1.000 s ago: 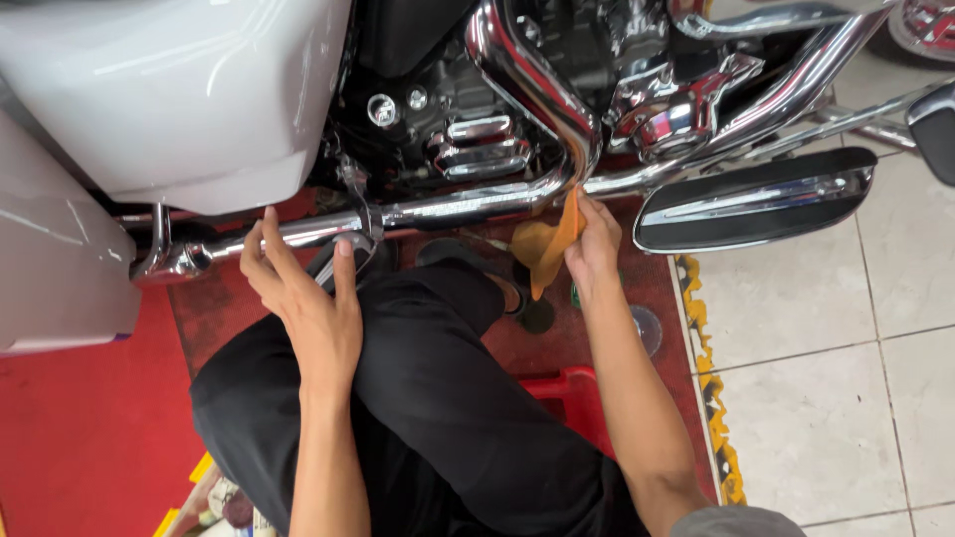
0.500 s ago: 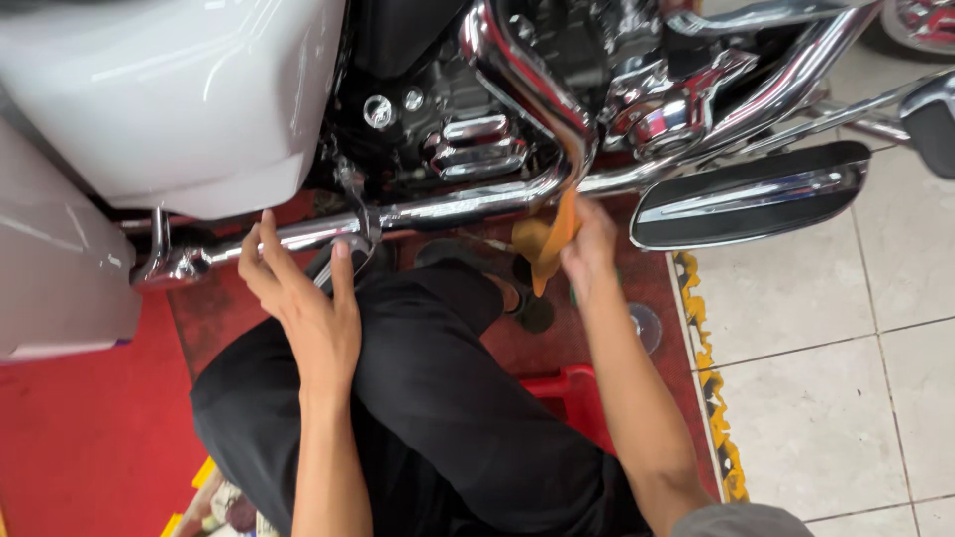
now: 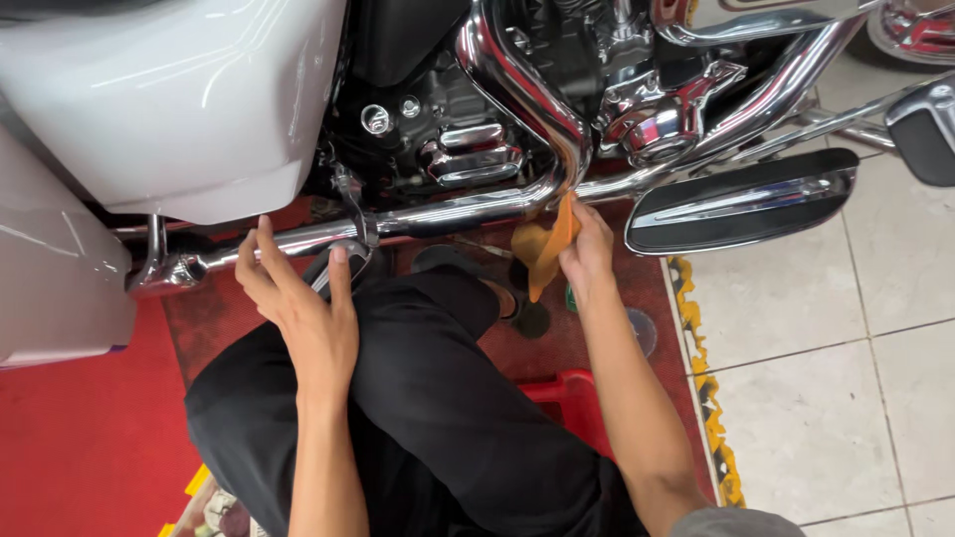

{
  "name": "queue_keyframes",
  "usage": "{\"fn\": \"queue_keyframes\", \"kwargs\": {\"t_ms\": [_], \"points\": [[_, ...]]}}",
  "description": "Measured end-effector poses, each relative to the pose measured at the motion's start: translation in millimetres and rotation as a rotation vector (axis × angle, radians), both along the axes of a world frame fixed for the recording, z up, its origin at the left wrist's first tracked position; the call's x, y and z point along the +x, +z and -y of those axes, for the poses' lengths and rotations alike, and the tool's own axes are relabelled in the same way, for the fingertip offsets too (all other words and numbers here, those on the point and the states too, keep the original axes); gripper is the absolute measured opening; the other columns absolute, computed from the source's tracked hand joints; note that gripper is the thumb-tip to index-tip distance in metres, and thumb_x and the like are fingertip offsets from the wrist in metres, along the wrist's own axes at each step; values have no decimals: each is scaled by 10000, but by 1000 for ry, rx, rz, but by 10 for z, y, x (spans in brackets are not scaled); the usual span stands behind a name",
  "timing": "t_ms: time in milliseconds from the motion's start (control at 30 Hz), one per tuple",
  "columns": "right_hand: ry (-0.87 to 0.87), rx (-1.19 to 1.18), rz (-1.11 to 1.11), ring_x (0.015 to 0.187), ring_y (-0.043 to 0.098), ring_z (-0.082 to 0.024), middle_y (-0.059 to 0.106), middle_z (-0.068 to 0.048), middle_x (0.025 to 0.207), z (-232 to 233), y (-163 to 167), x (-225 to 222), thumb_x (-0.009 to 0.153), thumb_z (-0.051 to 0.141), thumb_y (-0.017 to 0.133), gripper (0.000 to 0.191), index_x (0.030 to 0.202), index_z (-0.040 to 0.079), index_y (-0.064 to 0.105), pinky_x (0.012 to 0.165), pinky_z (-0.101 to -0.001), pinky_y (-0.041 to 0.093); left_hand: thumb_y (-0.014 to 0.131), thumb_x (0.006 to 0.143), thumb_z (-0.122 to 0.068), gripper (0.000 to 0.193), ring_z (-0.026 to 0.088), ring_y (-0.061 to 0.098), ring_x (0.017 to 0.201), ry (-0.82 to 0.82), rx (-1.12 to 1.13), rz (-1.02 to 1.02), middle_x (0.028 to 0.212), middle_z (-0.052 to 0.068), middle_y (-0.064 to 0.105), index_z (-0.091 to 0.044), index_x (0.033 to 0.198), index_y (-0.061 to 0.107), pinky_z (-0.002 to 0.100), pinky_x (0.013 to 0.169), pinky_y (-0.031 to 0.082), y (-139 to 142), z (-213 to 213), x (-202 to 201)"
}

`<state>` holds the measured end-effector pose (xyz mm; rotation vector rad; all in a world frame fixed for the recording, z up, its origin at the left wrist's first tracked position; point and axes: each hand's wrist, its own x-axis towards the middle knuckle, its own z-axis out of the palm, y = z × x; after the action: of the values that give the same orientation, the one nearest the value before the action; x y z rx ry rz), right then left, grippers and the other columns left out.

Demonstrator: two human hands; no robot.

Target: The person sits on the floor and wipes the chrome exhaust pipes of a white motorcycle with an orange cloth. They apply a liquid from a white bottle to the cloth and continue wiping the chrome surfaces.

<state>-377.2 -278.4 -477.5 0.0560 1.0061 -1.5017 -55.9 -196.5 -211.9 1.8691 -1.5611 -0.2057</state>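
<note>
Head: R hand (image 3: 589, 251), cloth (image 3: 545, 249) unmoved.

A motorcycle workshop: chromed motorcycle (image 3: 517, 129) parked on a red mat (image 3: 80, 438) over tiled floor (image 3: 846, 378).

The motorcycle engine (image 3: 468, 129) sits far, with the exhaust pipe (image 3: 438, 214) running left to right just nearer. The side cover (image 3: 169, 99) lies far left, the footboard (image 3: 741, 199) right. The left hand (image 3: 298, 308) rests on the knee (image 3: 418, 328) near the pipe; the right hand (image 3: 587, 254) presses a cloth (image 3: 545, 249) against the pipe's bend.
</note>
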Motion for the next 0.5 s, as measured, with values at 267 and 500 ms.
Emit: {"fn": "queue_keyframes", "kwargs": {"t_ms": [267,500], "points": [[29,-126,-66,935,722,-187,722,-124,1055,-443,1309,329,964,58,675,117,1052,-19,679,837,-308,588,673,1051,-292,740,454,376,1401,74,-6,-95,1580,269,299,-4,1611,286,586,1110,313,92,-352,251],[96,-779,-405,896,658,-137,664,-41,976,-1487,4482,735,1008,-31,628,67,998,30,602,835,-308,575,666,1071,-312,679,412,377,1419,56,-222,-239,1544,238,331,-7,1579,334,579,1132,302,444,-1184,488]]}}
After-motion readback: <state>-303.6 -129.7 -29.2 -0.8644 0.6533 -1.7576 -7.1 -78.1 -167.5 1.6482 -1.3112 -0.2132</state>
